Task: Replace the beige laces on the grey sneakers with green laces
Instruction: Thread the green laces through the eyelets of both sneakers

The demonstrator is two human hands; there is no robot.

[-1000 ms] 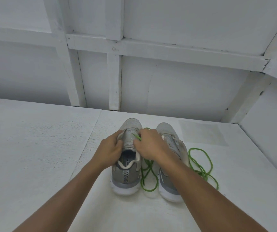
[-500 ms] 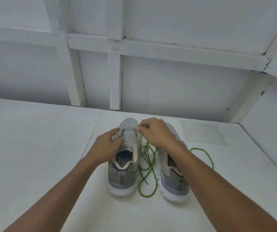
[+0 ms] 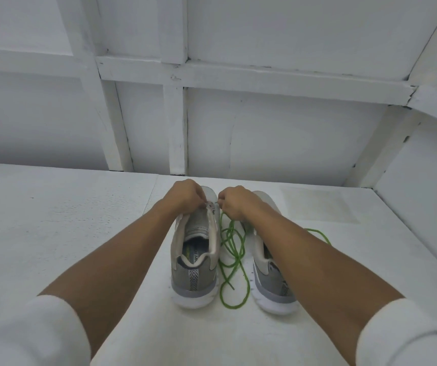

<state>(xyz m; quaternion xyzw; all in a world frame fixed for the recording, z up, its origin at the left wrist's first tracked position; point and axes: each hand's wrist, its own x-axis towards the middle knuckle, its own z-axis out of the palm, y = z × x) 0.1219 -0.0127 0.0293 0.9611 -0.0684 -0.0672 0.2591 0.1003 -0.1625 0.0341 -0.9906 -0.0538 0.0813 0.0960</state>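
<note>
Two grey sneakers stand side by side, heels toward me: the left sneaker [image 3: 195, 270] and the right sneaker [image 3: 270, 281], partly hidden under my right forearm. My left hand [image 3: 184, 196] pinches the left eyelet edge of the left sneaker near its toe. My right hand [image 3: 234, 203] pinches a green lace [image 3: 232, 249] at the eyelets on that shoe's right side. The lace trails in loops between the two shoes. A second green lace [image 3: 320, 235] shows to the right of my right arm. I see no beige lace.
The shoes rest on a white painted surface [image 3: 80, 233]. A white wall with raised beams [image 3: 175, 128] stands just behind them. A white side wall [image 3: 423, 194] closes in at the right. White sleeves cover my upper forearms.
Both hands moved forward toward the toe of the left sneaker. My left hand shifted from the shoe's collar to the front eyelets. More green lace now lies between the shoes.
</note>
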